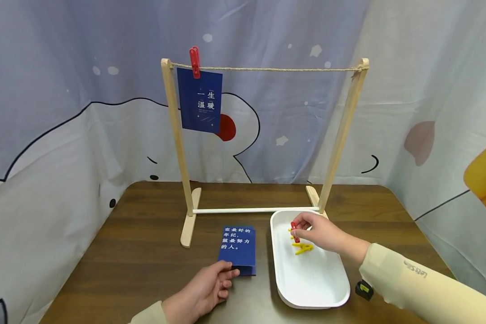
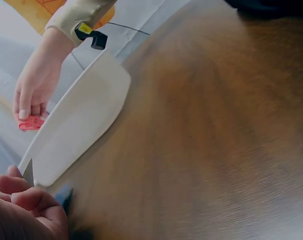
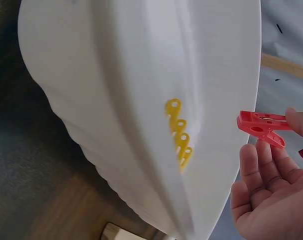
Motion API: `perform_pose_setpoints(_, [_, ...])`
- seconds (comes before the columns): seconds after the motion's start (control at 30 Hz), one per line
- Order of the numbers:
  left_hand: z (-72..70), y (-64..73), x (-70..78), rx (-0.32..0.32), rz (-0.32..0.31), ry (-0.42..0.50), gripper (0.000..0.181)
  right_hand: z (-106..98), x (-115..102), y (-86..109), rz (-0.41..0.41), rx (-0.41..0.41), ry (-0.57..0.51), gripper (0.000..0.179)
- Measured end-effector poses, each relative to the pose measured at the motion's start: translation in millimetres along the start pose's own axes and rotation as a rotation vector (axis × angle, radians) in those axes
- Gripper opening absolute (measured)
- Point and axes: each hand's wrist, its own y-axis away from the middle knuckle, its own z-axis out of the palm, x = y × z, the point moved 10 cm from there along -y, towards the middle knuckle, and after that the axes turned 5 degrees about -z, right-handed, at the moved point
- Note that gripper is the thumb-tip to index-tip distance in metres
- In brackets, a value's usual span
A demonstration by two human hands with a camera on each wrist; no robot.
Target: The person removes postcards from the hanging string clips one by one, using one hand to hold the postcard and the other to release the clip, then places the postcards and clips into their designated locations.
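My right hand pinches a red clothespin between thumb and fingers, above the white tray. Below it, yellow clothespins lie on the tray's floor. At the near edge of a dark blue card with white characters, my left hand holds a corner between thumb and fingers. Another blue edge shows under that card. Over the table, a second blue card hangs from a string, fastened by another red clothespin near the left post.
Two wooden posts on flat feet carry the string, with a white bar joining them low down. The tray stands close to the right foot. A small black device is by the right sleeve. Patterned curtains surround the wooden table.
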Motion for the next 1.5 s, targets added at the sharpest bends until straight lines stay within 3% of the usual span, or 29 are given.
perform_pose_setpoints(0.17, [3.8,8.7,-17.9,-0.038,-0.065,-0.024,0.011,2,2,2.8,-0.013,0.0,-0.007,0.015])
perform_pose_setpoints(0.33, [12.2,15.7,-26.0,-0.113,-0.108,-0.074,0.013,2,7,4.2,-0.004,0.001,-0.012,0.017])
perform_pose_setpoints(0.43, [16.9,17.8,-23.3,-0.137,-0.09,-0.176,0.015,2,10,4.9,0.008,0.005,-0.004,0.017])
perform_pose_setpoints(0.5, [19.2,17.7,-17.0,-0.128,-0.039,-0.308,0.017,3,11,5.3,0.004,0.009,0.004,0.016])
perform_pose_setpoints(0.67, [25.2,19.4,11.3,-0.037,0.192,-0.792,0.016,5,8,8.1,-0.03,0.002,0.078,0.018])
perform_pose_setpoints(0.83, [34.7,26.6,40.7,0.12,0.446,-1.313,0.018,11,1,13.0,-0.07,-0.04,0.226,0.018])
perform_pose_setpoints(0.97, [40.0,26.9,56.4,0.259,0.575,-1.596,0.021,16,-5,17.1,-0.126,-0.07,0.359,0.018])
perform_pose_setpoints(1.1, [38.9,21.2,66.6,0.379,0.623,-1.765,0.029,19,0,19.6,-0.131,-0.1,0.459,0.02])
perform_pose_setpoints(1.2, [33.0,14.0,68.0,0.433,0.587,-1.842,0.041,23,7,21.5,-0.118,-0.136,0.495,0.021])
perform_pose_setpoints(1.33, [26.1,4.8,63.6,0.438,0.527,-1.886,0.054,30,10,24.3,-0.142,-0.177,0.531,0.021])
perform_pose_setpoints(1.5, [25.3,-1.4,58.6,0.427,0.531,-1.92,0.055,37,13,28.5,-0.174,-0.207,0.604,0.02])
